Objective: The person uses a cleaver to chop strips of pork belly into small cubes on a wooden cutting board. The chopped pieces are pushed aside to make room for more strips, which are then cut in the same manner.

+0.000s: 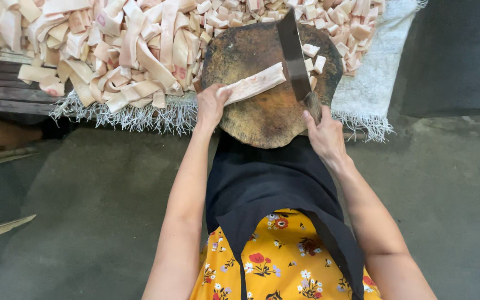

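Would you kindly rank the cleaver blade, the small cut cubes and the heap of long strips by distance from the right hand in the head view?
From the right hand:
1. Cleaver blade, rising just above it.
2. Small cut cubes, right of the blade on the board.
3. Heap of long strips, far left.

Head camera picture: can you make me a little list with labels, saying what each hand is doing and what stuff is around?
left hand: holds down a long pale strip on the board
right hand: grips the cleaver, blade over the strip's far end
board: round dark chopping board
cut pieces: small pale cubes beside the blade
behind: heap of pale strips on a fringed white cloth
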